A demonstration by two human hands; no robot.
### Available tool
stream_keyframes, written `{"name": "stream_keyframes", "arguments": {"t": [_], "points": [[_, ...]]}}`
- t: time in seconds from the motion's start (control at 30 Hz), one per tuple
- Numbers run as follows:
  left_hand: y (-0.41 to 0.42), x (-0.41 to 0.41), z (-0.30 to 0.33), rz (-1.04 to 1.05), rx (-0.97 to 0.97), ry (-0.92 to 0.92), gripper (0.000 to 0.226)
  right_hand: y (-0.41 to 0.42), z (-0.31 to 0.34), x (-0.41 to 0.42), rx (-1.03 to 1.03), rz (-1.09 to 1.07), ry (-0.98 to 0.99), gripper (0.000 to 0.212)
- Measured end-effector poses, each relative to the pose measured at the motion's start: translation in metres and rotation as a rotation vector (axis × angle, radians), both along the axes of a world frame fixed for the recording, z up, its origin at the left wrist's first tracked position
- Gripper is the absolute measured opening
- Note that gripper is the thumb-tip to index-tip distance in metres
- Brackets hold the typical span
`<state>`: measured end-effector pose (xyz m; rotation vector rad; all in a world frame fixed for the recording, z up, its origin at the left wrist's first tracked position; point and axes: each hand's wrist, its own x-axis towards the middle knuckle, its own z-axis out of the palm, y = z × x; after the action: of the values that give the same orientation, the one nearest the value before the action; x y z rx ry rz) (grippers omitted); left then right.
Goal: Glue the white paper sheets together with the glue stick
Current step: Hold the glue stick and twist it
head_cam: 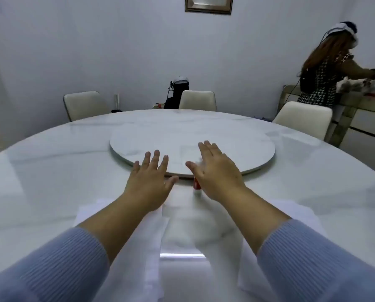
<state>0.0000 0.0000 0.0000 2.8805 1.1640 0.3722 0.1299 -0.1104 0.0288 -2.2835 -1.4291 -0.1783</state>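
Observation:
Both my hands hover over the round white table (51,171) with fingers spread, holding nothing. My left hand (149,182) is near the front rim of the turntable. My right hand (217,173) reaches over that rim. A glue stick (197,188) with a red body and a white cap stands upright on the table just under my right hand, partly hidden by it. One white paper sheet (153,236) lies under my left forearm. Another white paper sheet (302,214) lies under my right forearm. A gap of bare table separates them.
A round marble turntable (193,144) sits at the table's middle. Three cream chairs (85,104) stand around the far side. A person (326,70) works at a sideboard at the back right. A dark appliance (177,90) stands behind the middle chair.

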Motion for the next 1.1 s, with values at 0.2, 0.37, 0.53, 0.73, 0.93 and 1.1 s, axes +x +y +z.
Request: {"name": "stream_keyframes", "arguments": {"t": [0.2, 0.37, 0.53, 0.73, 0.93, 1.1], "points": [[-0.026, -0.013, -0.015, -0.001, -0.127, 0.002, 0.070, -0.007, -0.014, -0.010, 0.101, 0.032, 0.162, 0.043], [-0.047, -0.008, -0.022, -0.071, -0.380, -0.260, 0.068, -0.013, -0.016, -0.019, 0.350, -0.005, 0.381, 0.026], [-0.061, -0.010, -0.012, -0.234, -0.473, -0.619, 0.035, -0.028, -0.014, -0.040, 0.647, 0.131, 0.643, 0.016], [-0.075, -0.016, 0.003, -0.377, -0.775, -0.816, 0.027, -0.047, 0.006, -0.035, 0.697, 0.292, 0.978, 0.017], [-0.085, -0.018, 0.004, -0.454, -1.285, -1.021, 0.038, -0.054, 0.012, -0.034, 0.658, 0.451, 1.210, 0.023], [-0.087, -0.019, 0.004, -0.479, -1.411, -1.010, 0.036, -0.049, 0.008, -0.045, 0.717, 0.345, 1.226, 0.036]]}}
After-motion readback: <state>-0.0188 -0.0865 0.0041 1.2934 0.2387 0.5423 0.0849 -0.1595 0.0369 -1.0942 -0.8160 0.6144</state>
